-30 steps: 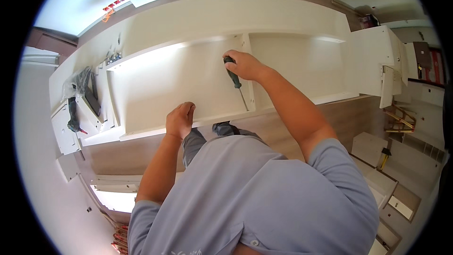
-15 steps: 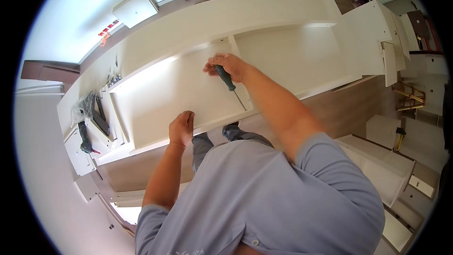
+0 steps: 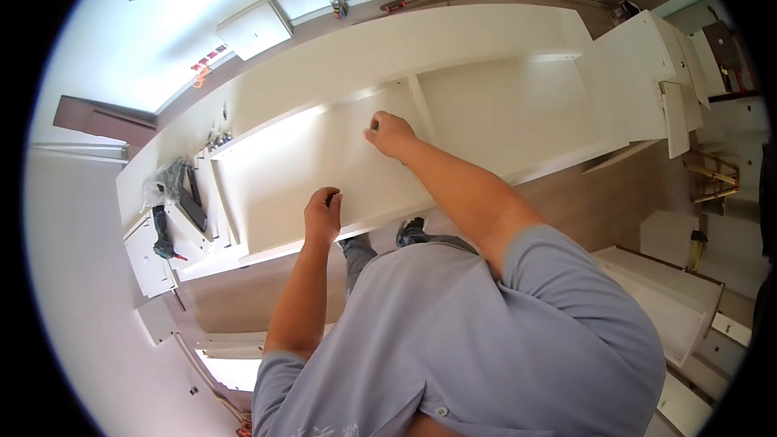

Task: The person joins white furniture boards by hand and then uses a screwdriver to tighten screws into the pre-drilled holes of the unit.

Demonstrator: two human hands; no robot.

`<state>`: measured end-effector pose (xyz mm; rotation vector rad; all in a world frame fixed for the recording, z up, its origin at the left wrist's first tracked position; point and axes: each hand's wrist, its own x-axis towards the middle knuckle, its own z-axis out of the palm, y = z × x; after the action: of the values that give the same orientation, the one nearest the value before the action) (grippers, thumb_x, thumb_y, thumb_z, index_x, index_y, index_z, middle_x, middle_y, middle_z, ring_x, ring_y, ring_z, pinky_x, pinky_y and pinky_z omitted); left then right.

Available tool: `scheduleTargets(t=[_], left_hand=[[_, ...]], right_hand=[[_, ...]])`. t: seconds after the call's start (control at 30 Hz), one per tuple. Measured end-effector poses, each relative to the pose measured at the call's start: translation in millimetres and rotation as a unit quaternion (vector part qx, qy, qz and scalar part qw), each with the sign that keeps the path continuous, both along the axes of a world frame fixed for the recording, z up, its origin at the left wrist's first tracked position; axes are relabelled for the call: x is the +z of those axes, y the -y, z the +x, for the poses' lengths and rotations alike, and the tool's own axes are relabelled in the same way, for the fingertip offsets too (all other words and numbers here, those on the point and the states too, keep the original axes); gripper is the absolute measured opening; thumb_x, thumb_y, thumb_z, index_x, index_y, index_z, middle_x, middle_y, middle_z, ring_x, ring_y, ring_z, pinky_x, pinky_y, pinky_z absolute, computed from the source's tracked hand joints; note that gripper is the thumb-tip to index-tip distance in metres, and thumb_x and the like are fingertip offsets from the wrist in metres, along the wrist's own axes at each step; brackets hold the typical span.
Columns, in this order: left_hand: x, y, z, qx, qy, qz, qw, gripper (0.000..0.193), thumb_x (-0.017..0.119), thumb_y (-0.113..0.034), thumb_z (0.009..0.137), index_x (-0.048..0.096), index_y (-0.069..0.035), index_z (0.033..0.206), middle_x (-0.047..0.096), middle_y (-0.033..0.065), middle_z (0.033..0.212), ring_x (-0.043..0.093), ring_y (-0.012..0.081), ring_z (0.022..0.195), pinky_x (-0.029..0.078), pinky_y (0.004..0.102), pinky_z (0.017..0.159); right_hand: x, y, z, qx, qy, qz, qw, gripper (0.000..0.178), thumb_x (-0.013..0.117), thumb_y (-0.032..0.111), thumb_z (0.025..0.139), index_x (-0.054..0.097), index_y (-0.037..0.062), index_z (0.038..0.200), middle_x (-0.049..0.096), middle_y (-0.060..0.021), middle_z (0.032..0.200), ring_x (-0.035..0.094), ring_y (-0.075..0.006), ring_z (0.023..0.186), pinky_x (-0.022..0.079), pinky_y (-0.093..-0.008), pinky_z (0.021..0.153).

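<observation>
Below me lies a long, shallow white cabinet carcass (image 3: 312, 170), with an upright divider (image 3: 422, 105) crossing it. My right hand (image 3: 393, 137) is above its inside, left of the divider. Its fingers are wrapped round a screwdriver (image 3: 375, 125); only a dark end of the handle shows, and the hand and forearm hide the rest. My left hand (image 3: 322, 217) hovers by the near rim of the carcass with its fingers curled together. A dark speck shows at those fingertips, too small to name.
At the carcass's left end are a clear plastic bag (image 3: 164, 184), a dark power tool (image 3: 162, 235) and small metal fittings (image 3: 217, 140). A white panel (image 3: 255, 28) and a red-and-black tool (image 3: 394, 5) lie beyond. Right are a yellow-framed ladder (image 3: 715, 180) and a white drawer-like box (image 3: 660, 295).
My right hand has turned, so the screwdriver's handle and shaft, plain to see before, are now mostly hidden. The whole view has shifted a little; my left hand stays by the near rim.
</observation>
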<state>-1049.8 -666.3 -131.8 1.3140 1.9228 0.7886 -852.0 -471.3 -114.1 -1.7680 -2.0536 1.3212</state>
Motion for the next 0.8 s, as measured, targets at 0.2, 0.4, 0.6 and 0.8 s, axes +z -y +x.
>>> scheduleTargets(t=[0.2, 0.4, 0.6, 0.8], left_hand=[[-8.4, 4.2, -42.3, 0.224, 0.541, -0.074, 0.807, 0.027, 0.052, 0.004, 0.1, 0.057, 0.001, 0.126, 0.063, 0.0126, 0.104, 0.065, 0.0195, 0.086, 0.058, 0.0293, 0.068], [16.6, 6.9, -16.8, 0.19, 0.637, -0.087, 0.742, 0.021, 0.057, -0.014, 0.107, 0.059, -0.001, 0.123, 0.066, 0.0097, 0.103, 0.067, 0.0188, 0.09, 0.062, 0.0284, 0.068], [24.6, -6.1, -2.0, 0.15, 0.675, -0.124, 0.711, 0.025, 0.063, -0.026, 0.106, 0.062, -0.005, 0.119, 0.064, 0.0032, 0.096, 0.061, 0.0133, 0.079, 0.055, 0.0225, 0.064], [30.3, -26.4, 15.9, 0.122, 0.656, -0.118, 0.735, 0.022, 0.072, -0.024, 0.1, 0.063, -0.01, 0.115, 0.061, 0.0016, 0.094, 0.058, 0.0129, 0.078, 0.051, 0.0235, 0.064]], right_hand=[[93.2, -7.7, 40.8, 0.128, 0.127, 0.103, 0.978, 0.038, 0.054, 0.041, 0.098, 0.067, 0.0064, 0.107, 0.075, -0.0145, 0.099, 0.071, -0.0353, 0.094, 0.056, -0.0478, 0.085], [133.2, 25.7, 100.9, -0.074, -0.156, -0.002, 0.985, 0.036, 0.057, 0.041, 0.104, 0.065, 0.0058, 0.104, 0.073, -0.0086, 0.088, 0.07, -0.0215, 0.077, 0.055, -0.0355, 0.07], [99.2, 92.2, 131.7, -0.211, -0.45, -0.12, 0.86, 0.034, 0.065, 0.035, 0.105, 0.062, 0.0026, 0.116, 0.072, -0.008, 0.101, 0.068, -0.0153, 0.077, 0.057, -0.0286, 0.068], [86.8, 112.4, 135.7, -0.228, -0.489, -0.116, 0.834, 0.032, 0.063, 0.031, 0.107, 0.06, 0.0011, 0.119, 0.07, -0.01, 0.105, 0.069, -0.0171, 0.082, 0.059, -0.0308, 0.073]])
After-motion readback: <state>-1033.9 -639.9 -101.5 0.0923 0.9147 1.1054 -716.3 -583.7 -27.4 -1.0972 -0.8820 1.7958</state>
